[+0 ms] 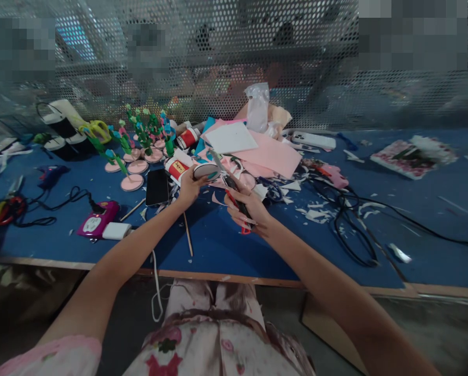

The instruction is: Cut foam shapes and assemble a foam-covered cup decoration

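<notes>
My left hand (191, 188) is closed on a round pale disc with a dark edge (205, 171), pinched between thumb and fingers. Just behind that hand lies a red-and-white cylindrical container (176, 168). Wrapped around the red and black handles of a pair of scissors (230, 183) is my right hand (249, 208). The grey blades point up and left, close to the disc's right side; whether they touch it cannot be made out. Pink paper sheets (275, 154) and a white sheet (230, 137) lie beyond both hands.
Artificial flowers on pink round bases (132, 182) stand at the left. Nearby lie a black phone (157, 187), a purple power socket (98, 219), a glue gun (51, 176) and yellow-red scissors (7, 209). Paper scraps (315, 215) and black cables (351, 230) spread rightward. Perforated metal mesh rises behind.
</notes>
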Demonstrator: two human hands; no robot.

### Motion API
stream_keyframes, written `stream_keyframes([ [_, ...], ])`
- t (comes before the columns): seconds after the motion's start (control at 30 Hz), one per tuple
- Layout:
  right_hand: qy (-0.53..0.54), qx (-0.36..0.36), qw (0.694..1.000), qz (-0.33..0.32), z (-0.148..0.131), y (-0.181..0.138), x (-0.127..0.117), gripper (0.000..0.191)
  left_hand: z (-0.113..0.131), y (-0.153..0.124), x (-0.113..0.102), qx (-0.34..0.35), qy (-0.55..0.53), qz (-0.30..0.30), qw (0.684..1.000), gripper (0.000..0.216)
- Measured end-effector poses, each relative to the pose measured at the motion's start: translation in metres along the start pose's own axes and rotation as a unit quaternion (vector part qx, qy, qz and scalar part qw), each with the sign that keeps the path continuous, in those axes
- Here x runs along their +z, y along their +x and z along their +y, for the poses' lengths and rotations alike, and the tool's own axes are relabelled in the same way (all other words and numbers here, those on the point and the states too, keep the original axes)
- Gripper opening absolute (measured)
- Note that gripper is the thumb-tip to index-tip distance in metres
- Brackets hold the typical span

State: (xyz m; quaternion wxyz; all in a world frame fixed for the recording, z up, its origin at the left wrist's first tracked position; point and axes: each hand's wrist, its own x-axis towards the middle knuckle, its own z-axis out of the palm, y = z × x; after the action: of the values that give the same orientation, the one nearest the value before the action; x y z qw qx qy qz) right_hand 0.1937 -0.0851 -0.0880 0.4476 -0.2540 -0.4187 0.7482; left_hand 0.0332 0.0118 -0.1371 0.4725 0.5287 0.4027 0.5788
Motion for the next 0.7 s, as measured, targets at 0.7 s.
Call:
stream_keyframes([
  [0.7,-0.028,0.019,0.999,0.011,0.000,0.000,0.002,0.066,0.006,-0.015,0.007,0.057,0.152,-0.104,0.981,0.017],
])
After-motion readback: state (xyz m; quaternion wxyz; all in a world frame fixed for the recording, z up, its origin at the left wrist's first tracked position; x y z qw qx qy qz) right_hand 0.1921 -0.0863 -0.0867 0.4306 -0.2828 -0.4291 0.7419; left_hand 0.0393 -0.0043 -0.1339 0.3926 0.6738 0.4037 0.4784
